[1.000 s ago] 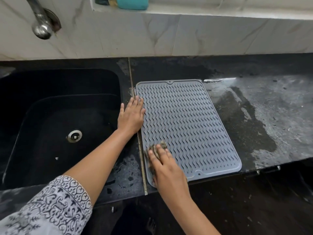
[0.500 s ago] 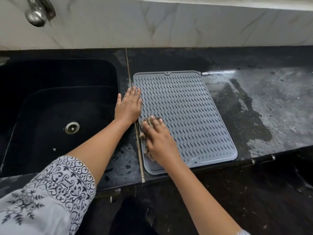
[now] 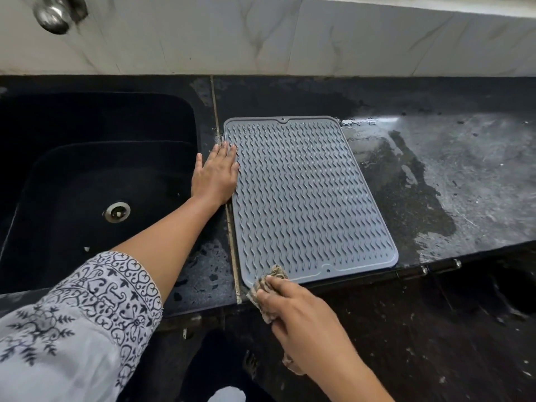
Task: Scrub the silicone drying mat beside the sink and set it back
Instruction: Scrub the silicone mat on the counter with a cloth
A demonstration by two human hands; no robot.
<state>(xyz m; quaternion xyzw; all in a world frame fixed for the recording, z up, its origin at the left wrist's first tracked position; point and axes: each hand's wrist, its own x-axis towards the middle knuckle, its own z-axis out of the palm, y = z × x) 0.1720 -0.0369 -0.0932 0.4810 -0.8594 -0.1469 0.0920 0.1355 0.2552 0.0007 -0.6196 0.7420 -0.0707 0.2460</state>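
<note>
A grey silicone drying mat (image 3: 307,198) with wavy ridges lies flat on the black counter, just right of the sink. My left hand (image 3: 216,177) rests flat with fingers together on the mat's left edge, pressing it down. My right hand (image 3: 301,314) is closed around a worn brownish scrubbing pad (image 3: 268,282), which touches the mat's near left corner at the counter's front edge. Most of the pad is hidden under my fingers.
A black sink (image 3: 95,184) with a metal drain (image 3: 117,211) lies to the left. A chrome tap (image 3: 56,13) sticks out at top left. The counter (image 3: 449,175) right of the mat is wet and streaked. A marble backsplash (image 3: 290,39) runs behind.
My right hand slid the pad back along the mat's left side, from its middle to the near left corner. My left hand stayed on the left edge.
</note>
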